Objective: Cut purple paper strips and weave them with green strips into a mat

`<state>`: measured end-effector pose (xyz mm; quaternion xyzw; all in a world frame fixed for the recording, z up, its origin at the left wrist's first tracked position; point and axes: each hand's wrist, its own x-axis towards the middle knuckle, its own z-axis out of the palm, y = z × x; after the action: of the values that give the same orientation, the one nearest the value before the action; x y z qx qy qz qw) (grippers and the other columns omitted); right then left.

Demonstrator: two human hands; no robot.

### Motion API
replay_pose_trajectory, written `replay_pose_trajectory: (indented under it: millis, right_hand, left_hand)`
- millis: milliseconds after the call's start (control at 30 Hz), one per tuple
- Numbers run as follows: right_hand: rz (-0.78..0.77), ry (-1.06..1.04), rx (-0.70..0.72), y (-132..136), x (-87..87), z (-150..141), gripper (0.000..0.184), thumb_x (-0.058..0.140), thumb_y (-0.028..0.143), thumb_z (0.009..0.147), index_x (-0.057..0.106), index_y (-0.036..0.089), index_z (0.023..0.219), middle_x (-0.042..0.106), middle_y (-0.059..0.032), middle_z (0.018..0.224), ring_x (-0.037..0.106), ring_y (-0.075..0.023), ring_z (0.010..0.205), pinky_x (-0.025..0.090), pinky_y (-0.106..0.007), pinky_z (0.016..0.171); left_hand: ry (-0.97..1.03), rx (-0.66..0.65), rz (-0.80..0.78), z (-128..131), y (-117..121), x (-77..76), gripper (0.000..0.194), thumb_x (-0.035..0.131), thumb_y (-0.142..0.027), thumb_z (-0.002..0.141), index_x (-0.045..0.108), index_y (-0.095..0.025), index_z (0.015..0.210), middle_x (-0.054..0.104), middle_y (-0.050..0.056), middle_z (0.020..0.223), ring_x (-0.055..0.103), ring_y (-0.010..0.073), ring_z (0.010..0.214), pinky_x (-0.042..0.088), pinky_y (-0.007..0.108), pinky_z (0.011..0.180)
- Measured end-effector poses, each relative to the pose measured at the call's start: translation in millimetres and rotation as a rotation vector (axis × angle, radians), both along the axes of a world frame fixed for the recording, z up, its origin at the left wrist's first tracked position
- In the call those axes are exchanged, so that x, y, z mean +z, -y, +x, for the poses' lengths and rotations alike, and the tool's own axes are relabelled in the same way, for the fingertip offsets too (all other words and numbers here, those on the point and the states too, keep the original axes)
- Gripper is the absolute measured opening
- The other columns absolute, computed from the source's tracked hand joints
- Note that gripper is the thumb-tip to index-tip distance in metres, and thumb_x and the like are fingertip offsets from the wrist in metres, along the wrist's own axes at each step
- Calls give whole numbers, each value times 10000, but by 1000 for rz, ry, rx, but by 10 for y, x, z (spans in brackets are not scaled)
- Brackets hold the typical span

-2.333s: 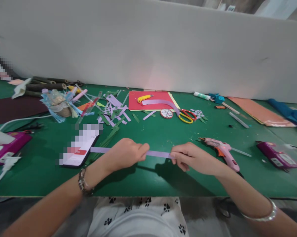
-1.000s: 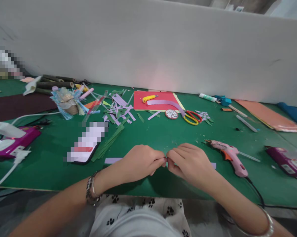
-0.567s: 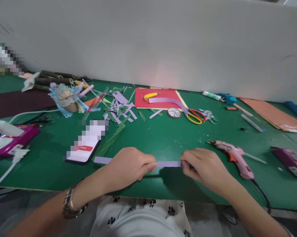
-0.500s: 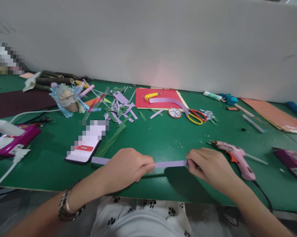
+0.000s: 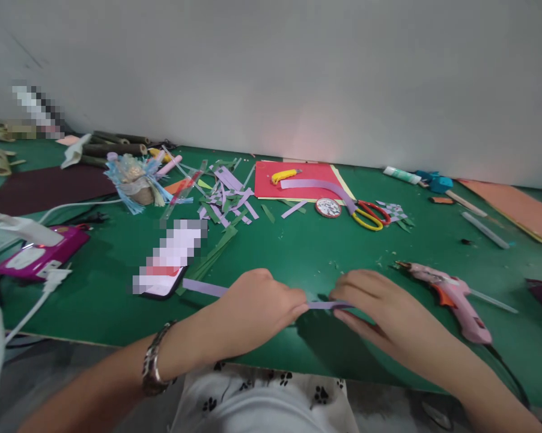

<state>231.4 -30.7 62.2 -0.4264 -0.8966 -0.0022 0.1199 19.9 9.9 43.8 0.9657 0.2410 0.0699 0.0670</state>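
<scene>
A narrow purple paper strip (image 5: 205,287) stretches sideways above the front of the green table. My left hand (image 5: 259,307) pinches it between thumb and fingers, and its free end sticks out to the left, near the phone. At the strip's right end is my right hand (image 5: 381,304), its thumb under the strip and its curled fingers over it; the thumb sits a little away from the fingertips. Between the two hands a short piece of strip shows. Green paper strips (image 5: 214,252) lie beyond my left wrist.
A phone (image 5: 169,261) lies to the left, beside a purple power strip (image 5: 48,252). Pink glue gun (image 5: 453,297) at right. Farther back are scissors (image 5: 370,216), a yellow cutter (image 5: 284,176) on red paper (image 5: 264,187), a round tin (image 5: 328,208) and paper scraps (image 5: 228,195).
Across the earlier frames my hands met, then drew apart along the strip. Since half a second ago they have come closer together, and my right thumb has loosened from its fingers.
</scene>
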Motion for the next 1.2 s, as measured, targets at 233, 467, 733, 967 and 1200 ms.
replay_pose_trajectory:
  millis: [233,467,733,967,1200]
  right_hand:
    - [-341,100,-25,-47,-114,-93,348,299,258,910,552,175,686,576,-11,551,517,-125,494,266,-237,467]
    - [-702,-275,-90,-108,-125,-161,342,323,289,892,522,166,642,468,43,441,415,-64,400,291,-175,444]
    - [-925,-445,-168,-107,-82,-28,350,330,382,876,493,169,650,418,58,415,388,-57,371,300,-164,407]
    - [-860,-377,-252,-76,-37,341,416,330,484,855,509,174,644,468,26,446,441,-78,414,306,-187,417]
    - [-823,-331,-287,29,45,551,499,294,572,832,522,176,634,502,-3,474,460,-98,437,333,-210,427]
  left_hand:
    - [89,-76,229,177,-14,-97,158,410,-123,834,462,-178,696,561,-30,601,510,131,518,288,269,513]
    - [210,-120,467,238,-57,-193,186,363,-133,817,425,-172,646,482,-36,490,439,118,417,263,259,461]
    - [208,-123,577,78,-130,-154,206,360,-117,800,407,-185,611,436,-48,466,384,114,388,258,256,457]
    - [203,-4,612,-243,-231,-177,279,328,-65,787,410,-186,549,420,-60,426,334,100,381,272,238,468]
    - [107,102,654,-567,-262,-198,304,344,-64,806,448,-182,546,440,-63,428,347,95,395,287,228,490]
